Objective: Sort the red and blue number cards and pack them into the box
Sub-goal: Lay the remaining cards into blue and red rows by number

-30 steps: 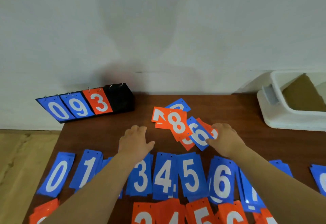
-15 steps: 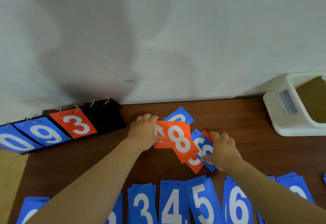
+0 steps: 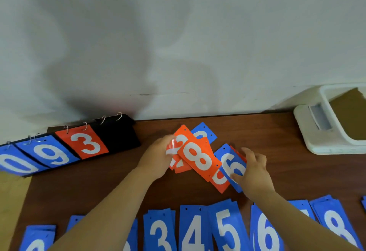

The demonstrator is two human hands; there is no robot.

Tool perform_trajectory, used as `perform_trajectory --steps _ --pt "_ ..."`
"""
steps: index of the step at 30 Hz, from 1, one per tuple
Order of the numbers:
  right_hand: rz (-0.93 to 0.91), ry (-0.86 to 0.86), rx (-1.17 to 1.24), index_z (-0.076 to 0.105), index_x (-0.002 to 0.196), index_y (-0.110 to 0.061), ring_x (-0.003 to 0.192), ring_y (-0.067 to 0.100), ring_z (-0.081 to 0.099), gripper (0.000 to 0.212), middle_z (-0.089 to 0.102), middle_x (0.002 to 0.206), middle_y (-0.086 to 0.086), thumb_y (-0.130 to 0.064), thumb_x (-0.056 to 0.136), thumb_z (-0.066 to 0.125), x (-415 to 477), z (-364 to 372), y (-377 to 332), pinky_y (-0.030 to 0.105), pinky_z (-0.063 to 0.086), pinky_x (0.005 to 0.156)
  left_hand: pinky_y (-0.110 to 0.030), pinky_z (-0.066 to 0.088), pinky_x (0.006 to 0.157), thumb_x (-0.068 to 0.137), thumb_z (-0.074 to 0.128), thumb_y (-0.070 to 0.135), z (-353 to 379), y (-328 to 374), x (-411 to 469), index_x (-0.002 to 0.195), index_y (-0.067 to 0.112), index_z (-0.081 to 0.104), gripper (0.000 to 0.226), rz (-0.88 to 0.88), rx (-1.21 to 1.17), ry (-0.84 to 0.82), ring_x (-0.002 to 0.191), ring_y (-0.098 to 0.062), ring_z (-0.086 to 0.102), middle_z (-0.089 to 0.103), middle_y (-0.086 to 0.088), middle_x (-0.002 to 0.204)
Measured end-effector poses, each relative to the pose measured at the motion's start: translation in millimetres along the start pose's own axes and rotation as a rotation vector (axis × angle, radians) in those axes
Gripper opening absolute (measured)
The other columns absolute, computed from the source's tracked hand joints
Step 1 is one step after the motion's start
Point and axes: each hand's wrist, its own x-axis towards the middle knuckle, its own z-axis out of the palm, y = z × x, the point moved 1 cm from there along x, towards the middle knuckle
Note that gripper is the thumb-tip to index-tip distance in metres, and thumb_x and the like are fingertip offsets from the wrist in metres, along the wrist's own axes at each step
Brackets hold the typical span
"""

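Note:
A loose pile of red and blue number cards lies mid-table. On top is a red 8 card (image 3: 199, 158). My left hand (image 3: 158, 157) grips a red card (image 3: 179, 141) at the pile's left edge and lifts its corner. My right hand (image 3: 252, 173) pinches a blue 6 card (image 3: 230, 166) at the pile's right side. Another blue card (image 3: 205, 134) pokes out behind the pile. Sorted blue cards 3, 4, 5, 6 and 8 run along the near edge, the blue 4 card (image 3: 193, 231) in the middle. The white box (image 3: 316, 132) stands at the far right.
A black flip scoreboard (image 3: 116, 132) showing blue 0, blue 9 and red 3 lies at the back left against the white wall. Brown tabletop (image 3: 277, 151) separates the pile from the box. The table's left edge drops to a tan floor (image 3: 10, 201).
My left hand moved from the near row up to the pile and took hold of a red card. My right hand stayed on the blue 6. The view tilted up toward the wall.

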Motion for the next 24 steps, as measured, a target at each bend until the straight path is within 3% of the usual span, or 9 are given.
perform_trajectory --steps 2,6,8,10,12,15,20,22,24 --pt "0.035 0.023 0.070 0.029 0.148 -0.041 0.115 0.023 0.062 0.081 0.035 0.143 0.003 -0.020 0.087 0.078 -5.9 -4.2 2.3 0.028 0.062 0.066 -0.038 0.054 0.101 0.105 0.052 0.031 -3.4 0.8 -16.8 0.150 0.038 0.040 0.047 -0.042 -0.087 0.046 0.128 -0.017 0.056 0.052 0.006 0.147" --pt "0.015 0.048 0.239 0.034 0.144 -0.038 0.103 0.020 0.065 0.063 0.056 0.136 0.002 -0.016 0.095 0.067 -19.3 -21.6 10.6 0.032 0.061 0.069 -0.033 0.044 0.107 0.106 0.048 0.022 -12.3 8.9 -51.9 0.149 0.033 0.046 0.044 -0.089 -0.045 0.213 0.138 -0.016 0.046 0.047 0.004 0.153" --pt "-0.006 0.074 0.292 0.035 0.143 -0.033 0.085 0.015 0.065 0.055 0.064 0.124 0.002 -0.016 0.098 0.062 -28.2 -35.6 14.2 0.028 0.056 0.059 -0.028 0.042 0.103 0.106 0.048 0.021 -17.0 15.7 -70.5 0.146 0.032 0.049 0.042 -0.107 -0.062 0.282 0.137 -0.015 0.047 0.049 0.004 0.151" --pt "-0.048 0.121 0.354 0.037 0.141 -0.032 0.076 0.014 0.064 0.050 0.061 0.113 -0.003 -0.017 0.099 0.059 -39.8 -52.3 16.5 0.032 0.055 0.058 -0.024 0.042 0.098 0.106 0.049 0.021 -19.3 25.8 -92.0 0.145 0.033 0.050 0.041 -0.121 -0.099 0.326 0.136 -0.015 0.048 0.049 0.004 0.150" --pt "-0.102 0.163 0.400 0.038 0.139 -0.032 0.076 0.008 0.060 0.049 0.055 0.113 -0.007 -0.017 0.098 0.060 -53.2 -69.2 19.1 0.035 0.055 0.067 -0.017 0.041 0.092 0.106 0.050 0.020 -18.5 40.7 -116.0 0.143 0.035 0.052 0.040 -0.123 -0.160 0.370 0.132 -0.012 0.050 0.050 0.004 0.149" --pt "-0.204 0.194 0.463 0.039 0.137 -0.034 0.078 -0.002 0.056 0.052 0.055 0.118 -0.012 -0.019 0.096 0.066 -78.9 -95.7 22.9 0.024 0.048 0.064 -0.006 0.037 0.081 0.105 0.051 0.020 -11.2 71.9 -156.3 0.141 0.038 0.055 0.040 -0.087 -0.263 0.430 0.123 0.000 0.047 0.053 0.010 0.145" --pt "-0.354 0.157 0.542 0.056 0.111 -0.039 0.070 0.003 0.064 0.028 0.065 0.107 -0.018 -0.022 0.093 0.070 -130.5 -144.0 37.5 0.016 0.046 0.052 -0.025 0.046 0.105 0.102 0.055 0.020 16.2 133.5 -224.5 0.135 0.043 0.060 0.040 -0.001 -0.416 0.505 0.129 -0.003 0.052 0.057 0.020 0.139" --pt "-0.421 0.128 0.585 0.060 0.107 -0.038 0.070 -0.003 0.063 0.025 0.066 0.100 -0.017 -0.020 0.093 0.070 -151.1 -160.6 47.3 0.015 0.046 0.051 -0.027 0.048 0.106 0.100 0.057 0.018 30.4 159.7 -246.2 0.133 0.042 0.063 0.040 0.024 -0.468 0.534 0.126 -0.004 0.056 0.059 0.022 0.136" --pt "-0.473 0.107 0.638 0.063 0.105 -0.038 0.076 -0.007 0.064 0.023 0.067 0.097 -0.019 -0.019 0.093 0.071 -169.3 -176.4 62.2 0.012 0.048 0.056 -0.017 0.049 0.100 0.099 0.059 0.014 46.3 188.4 -266.4 0.130 0.039 0.066 0.041 0.068 -0.502 0.557 0.120 0.003 0.058 0.061 0.022 0.133"
